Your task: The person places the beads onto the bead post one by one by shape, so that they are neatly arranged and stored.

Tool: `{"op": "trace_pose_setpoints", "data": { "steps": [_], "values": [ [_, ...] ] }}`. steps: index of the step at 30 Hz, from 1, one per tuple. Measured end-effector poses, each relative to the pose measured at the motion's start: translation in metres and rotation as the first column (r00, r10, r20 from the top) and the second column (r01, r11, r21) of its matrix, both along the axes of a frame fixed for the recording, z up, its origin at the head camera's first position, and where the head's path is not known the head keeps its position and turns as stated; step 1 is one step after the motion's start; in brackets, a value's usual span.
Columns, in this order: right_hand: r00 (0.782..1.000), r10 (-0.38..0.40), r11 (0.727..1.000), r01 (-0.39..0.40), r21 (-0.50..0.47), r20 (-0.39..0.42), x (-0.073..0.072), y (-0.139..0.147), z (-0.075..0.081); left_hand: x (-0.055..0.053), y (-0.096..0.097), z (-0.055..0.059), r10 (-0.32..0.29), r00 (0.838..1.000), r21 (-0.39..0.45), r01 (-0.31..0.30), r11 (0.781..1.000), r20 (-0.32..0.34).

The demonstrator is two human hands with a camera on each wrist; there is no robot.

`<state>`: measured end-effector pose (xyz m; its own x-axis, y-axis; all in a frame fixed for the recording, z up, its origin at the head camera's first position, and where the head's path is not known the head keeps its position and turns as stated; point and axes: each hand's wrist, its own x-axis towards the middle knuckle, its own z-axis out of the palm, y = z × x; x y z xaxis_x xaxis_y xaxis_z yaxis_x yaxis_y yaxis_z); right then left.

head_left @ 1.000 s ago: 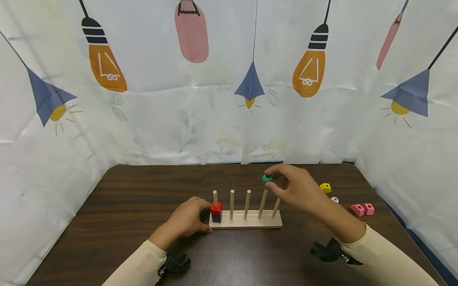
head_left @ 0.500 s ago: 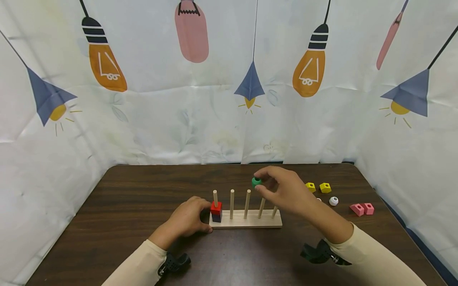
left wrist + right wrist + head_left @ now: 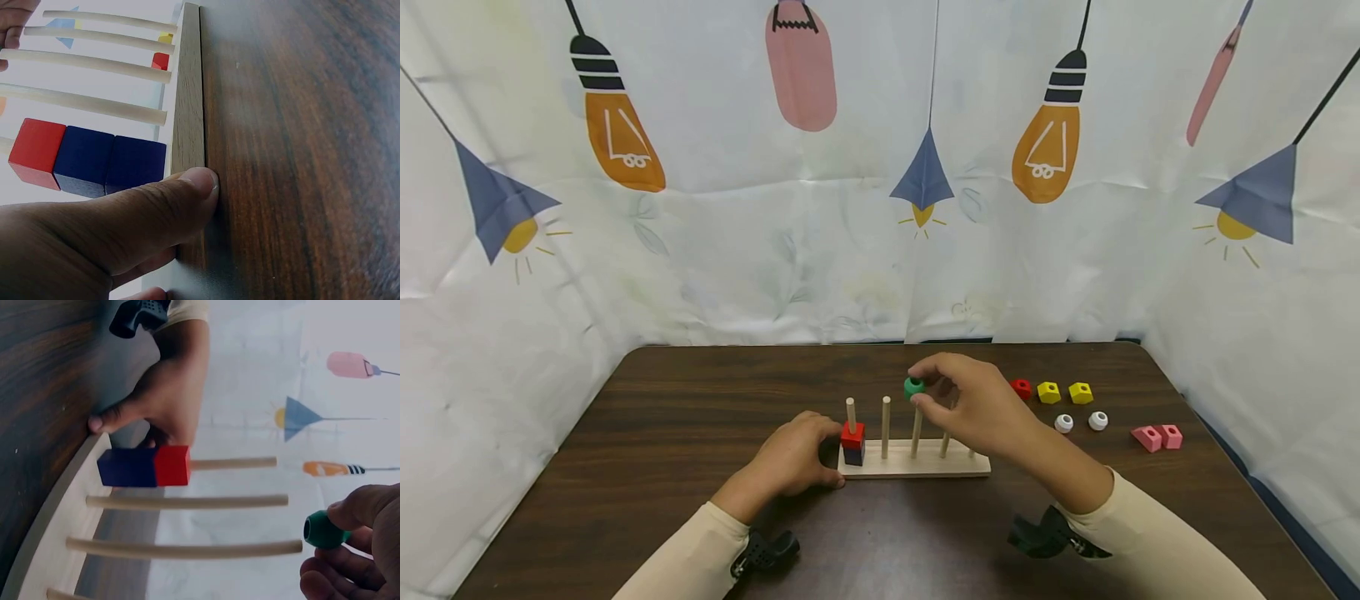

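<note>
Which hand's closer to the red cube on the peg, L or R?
Left. The left hand grips the pegboard by its left end, just beside the red cube; the right hand is farther off, holding the green bead near the tip of the middle peg.

Green holed bead [image 3: 322, 531], pinched aloft, over wooden peg rack [image 3: 917, 468]

L hand [image 3: 793, 454] & R hand [image 3: 973, 402] are bare. L sleeve [image 3: 681, 554] & R sleeve [image 3: 1157, 542] are long, plain & cream, w/ a snug end nr the wrist. L wrist cam [image 3: 767, 553] & R wrist cam [image 3: 1043, 535] are blk, chunky, bent like a hook, w/ tiny shiny bits. Rt wrist view shows wee dots on the L cam
</note>
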<state>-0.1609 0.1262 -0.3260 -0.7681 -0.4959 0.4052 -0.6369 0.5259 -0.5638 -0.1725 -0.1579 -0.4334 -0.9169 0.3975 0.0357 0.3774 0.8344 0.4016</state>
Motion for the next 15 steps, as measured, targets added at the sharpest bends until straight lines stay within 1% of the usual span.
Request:
{"op": "trace_pose_setpoints", "data": {
  "steps": [4, 8, 15],
  "values": [
    [1.0, -0.005, 1.0, 0.005, -0.008, -0.009, 0.001, -0.007, -0.004, 0.0, 0.0, 0.0, 0.006, 1.0, -0.002, -0.006, 1.0, 0.003],
    [1.0, -0.012, 0.999, 0.012, -0.04, -0.012, 0.002, -0.014, -0.008, 0.001, 0.0, 0.002, 0.008, 1.0, -0.005, -0.008, 1.0, 0.008],
    [1.0, -0.024, 0.997, 0.025, -0.074, 0.012, 0.004, -0.026, -0.012, 0.0, 0.0, 0.001, 0.008, 1.0, 0.003, -0.008, 1.0, 0.007]
  ]
}}
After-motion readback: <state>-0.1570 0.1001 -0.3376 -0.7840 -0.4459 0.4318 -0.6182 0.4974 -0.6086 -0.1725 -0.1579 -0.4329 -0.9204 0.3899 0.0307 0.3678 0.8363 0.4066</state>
